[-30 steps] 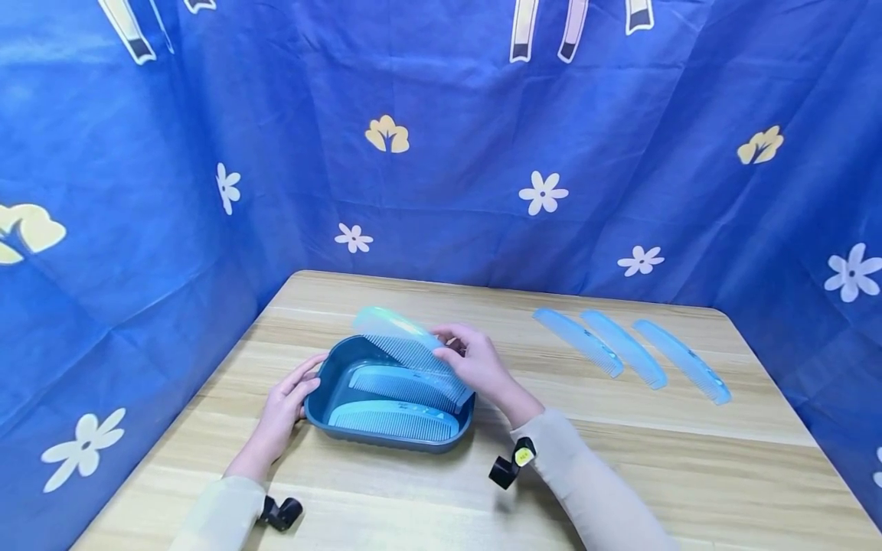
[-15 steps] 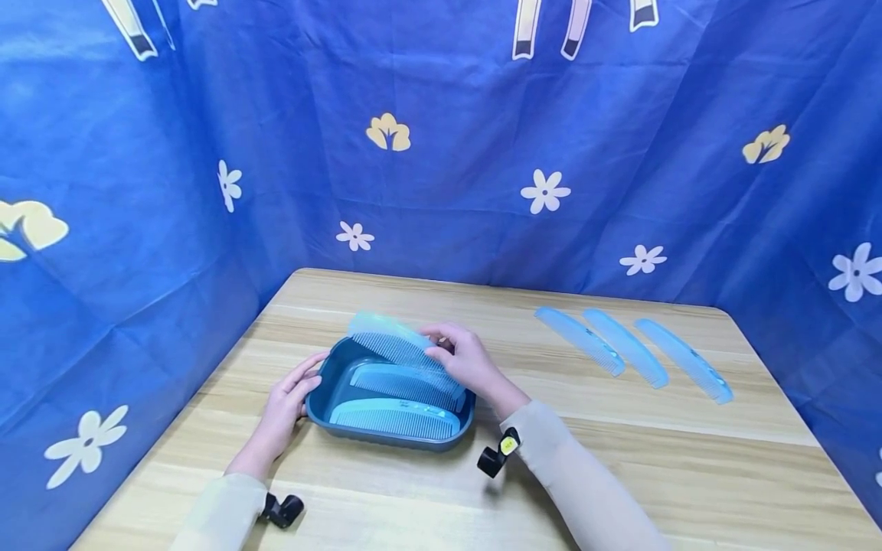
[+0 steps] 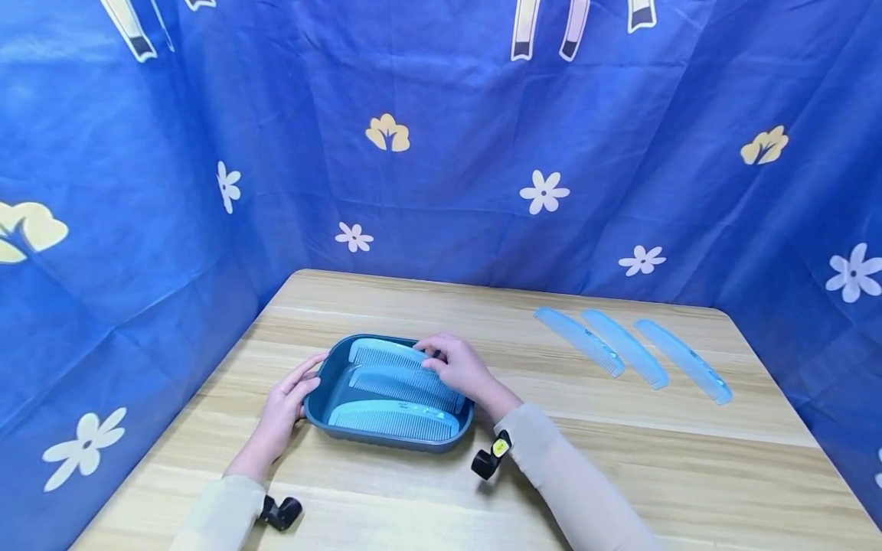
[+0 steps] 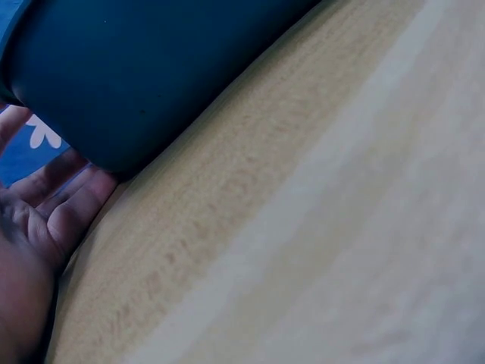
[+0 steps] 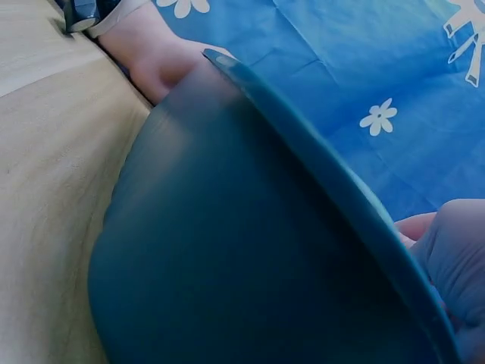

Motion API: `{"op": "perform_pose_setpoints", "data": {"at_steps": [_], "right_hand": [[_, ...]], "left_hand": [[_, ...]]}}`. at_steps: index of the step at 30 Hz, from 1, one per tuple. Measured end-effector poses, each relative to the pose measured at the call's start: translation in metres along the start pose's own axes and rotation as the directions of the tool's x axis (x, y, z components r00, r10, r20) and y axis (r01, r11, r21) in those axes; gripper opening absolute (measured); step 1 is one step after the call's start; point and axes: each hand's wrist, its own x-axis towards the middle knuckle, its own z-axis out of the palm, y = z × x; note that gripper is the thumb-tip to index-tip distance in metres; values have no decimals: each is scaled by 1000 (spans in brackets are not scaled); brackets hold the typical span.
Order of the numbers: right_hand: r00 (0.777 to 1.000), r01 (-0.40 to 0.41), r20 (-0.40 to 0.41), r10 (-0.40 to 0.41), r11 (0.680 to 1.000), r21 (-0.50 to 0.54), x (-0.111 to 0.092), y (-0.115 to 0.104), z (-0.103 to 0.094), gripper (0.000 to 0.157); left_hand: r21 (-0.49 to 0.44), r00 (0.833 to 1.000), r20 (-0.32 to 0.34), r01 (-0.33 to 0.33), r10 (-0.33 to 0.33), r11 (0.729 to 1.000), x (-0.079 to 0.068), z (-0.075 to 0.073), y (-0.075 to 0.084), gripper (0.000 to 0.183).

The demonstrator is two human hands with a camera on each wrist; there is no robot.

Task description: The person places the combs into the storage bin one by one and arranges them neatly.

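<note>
A dark teal plastic basin (image 3: 335, 383) sits on the table at centre left, holding light blue translucent combs. My left hand (image 3: 285, 398) grips its left end, with fingers at the lower corner in the left wrist view. Over the back right rim, my right hand (image 3: 460, 370) pinches the end of a comb (image 3: 377, 353) lying along the basin's back side. A second comb (image 3: 386, 379) is partly overlapped by it, and a third comb (image 3: 393, 418) lies nearest the front wall. In the right wrist view the basin wall (image 5: 212, 227) hides most of the fingers.
Three more blue combs, a left one (image 3: 579, 340), a middle one (image 3: 625, 348) and a right one (image 3: 684, 360), lie slanted side by side at the table's back right. A blue patterned curtain (image 3: 455, 184) surrounds the wooden table (image 3: 620, 474) at the back and sides.
The right hand has lowered the pinched comb from above the back rim down into the basin, moving slightly left. The left hand and basin have stayed in place.
</note>
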Motion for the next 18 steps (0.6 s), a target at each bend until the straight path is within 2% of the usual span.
{"op": "perform_pose_setpoints", "data": {"at_steps": [4, 9, 18], "right_hand": [[999, -16, 42, 19, 997, -73, 0, -1, 1, 26], [996, 9, 89, 10, 978, -208, -1, -5, 1, 26], [989, 57, 151, -6, 940, -335, -2, -5, 2, 26]], "left_hand": [[0, 1000, -2, 0, 0, 1000, 0, 0, -1, 44], [9, 1000, -5, 8, -8, 1000, 1, 0, 1, 44], [0, 1000, -1, 4, -4, 1000, 0, 0, 1, 43]]}}
